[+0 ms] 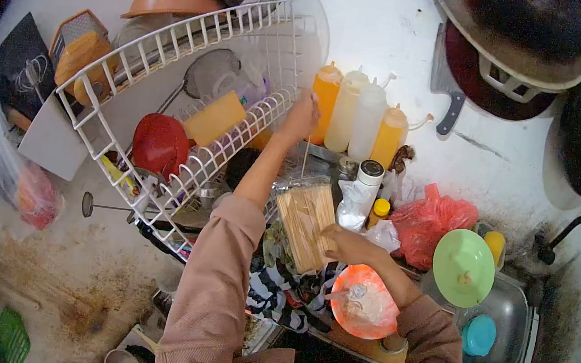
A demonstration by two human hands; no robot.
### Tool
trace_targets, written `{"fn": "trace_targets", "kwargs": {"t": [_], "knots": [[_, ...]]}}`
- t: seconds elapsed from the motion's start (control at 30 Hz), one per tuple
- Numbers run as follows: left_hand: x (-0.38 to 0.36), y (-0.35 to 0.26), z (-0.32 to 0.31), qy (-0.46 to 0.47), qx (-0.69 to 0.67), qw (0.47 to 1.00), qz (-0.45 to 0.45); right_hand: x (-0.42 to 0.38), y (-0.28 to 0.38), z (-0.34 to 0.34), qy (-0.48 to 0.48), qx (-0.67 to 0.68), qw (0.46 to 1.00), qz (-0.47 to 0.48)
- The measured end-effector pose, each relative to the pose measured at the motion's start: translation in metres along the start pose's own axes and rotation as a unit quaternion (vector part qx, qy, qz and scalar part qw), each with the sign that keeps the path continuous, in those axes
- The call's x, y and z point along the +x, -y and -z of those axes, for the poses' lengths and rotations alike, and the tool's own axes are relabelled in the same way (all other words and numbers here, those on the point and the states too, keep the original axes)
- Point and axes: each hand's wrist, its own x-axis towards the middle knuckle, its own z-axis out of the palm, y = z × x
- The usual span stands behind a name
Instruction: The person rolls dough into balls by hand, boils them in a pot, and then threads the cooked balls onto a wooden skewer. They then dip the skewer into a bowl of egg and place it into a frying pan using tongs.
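My right hand [351,247] grips the lower right side of a clear plastic pack of wooden skewers [302,219]. My left hand [301,119] is raised beside the dish rack, close to the orange squeeze bottle [324,102], with its fingers closed. A single thin wooden skewer [306,156] runs down from those fingers toward the top of the pack; its upper end is hidden in the hand. Below my right wrist sits an orange-red bowl [365,303] with a whitish mixture and a spoon in it. A black-and-white striped cloth [276,299] lies under the pack.
The white dish rack [102,147] holds a red bowl [161,145] and a strainer [211,74]. Several squeeze bottles, a white flask [369,180] and a red plastic bag [434,224] stand behind. A green plate [463,268] is by the sink [515,329]. A knife [449,103] hangs on the wall.
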Motion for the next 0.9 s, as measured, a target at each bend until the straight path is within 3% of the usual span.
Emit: {"fn": "trace_targets", "kwargs": {"t": [0.07,0.17,0.23,0.27,0.3,0.33,0.43,0.53,0.6,0.63,0.67,0.73,0.83,0.87,0.9], "knots": [[0.008,-0.016,0.000,-0.065,0.077,0.987,-0.123,-0.003,0.008,0.009,-0.033,0.018,0.995,-0.090],[-0.017,-0.081,0.009,-0.107,0.045,0.982,-0.151,-0.003,0.004,0.008,-0.330,0.062,0.933,-0.127],[-0.043,-0.106,0.001,-0.033,-0.087,0.994,-0.065,-0.008,0.021,0.029,-0.413,0.129,0.890,-0.144],[-0.058,-0.113,-0.005,0.006,-0.153,0.988,-0.017,-0.011,0.027,0.032,-0.467,0.120,0.872,-0.084],[-0.073,-0.118,-0.011,0.038,-0.209,0.977,0.002,-0.017,0.043,0.037,-0.470,0.050,0.875,-0.101],[-0.087,-0.122,-0.016,0.070,-0.265,0.962,0.022,-0.024,0.046,0.038,-0.407,0.054,0.907,-0.096],[-0.123,-0.128,-0.023,0.124,-0.335,0.928,0.107,-0.048,0.052,0.026,-0.284,0.142,0.944,-0.085],[-0.161,-0.144,-0.036,0.096,-0.344,0.920,0.161,-0.081,0.082,0.023,-0.250,0.272,0.918,-0.146],[-0.202,-0.140,-0.046,0.193,-0.242,0.944,0.116,-0.100,0.079,-0.001,-0.264,0.310,0.894,-0.188],[-0.227,-0.146,-0.058,0.226,-0.341,0.906,0.106,-0.112,0.082,-0.005,-0.249,0.297,0.902,-0.189],[-0.241,-0.162,-0.058,0.282,-0.308,0.893,0.165,-0.126,0.088,-0.008,-0.229,0.287,0.910,-0.191],[-0.267,-0.163,-0.072,0.272,-0.351,0.877,0.181,-0.150,0.087,-0.030,-0.180,0.258,0.932,-0.177],[-0.281,-0.181,-0.079,0.245,-0.407,0.852,0.219,-0.178,0.112,-0.029,-0.210,0.224,0.940,-0.148],[-0.284,-0.185,-0.081,0.227,-0.425,0.844,0.233,-0.194,0.112,-0.031,-0.191,0.143,0.946,-0.218],[-0.289,-0.185,-0.082,0.235,-0.411,0.849,0.234,-0.210,0.103,-0.030,-0.217,0.156,0.937,-0.225]]}}
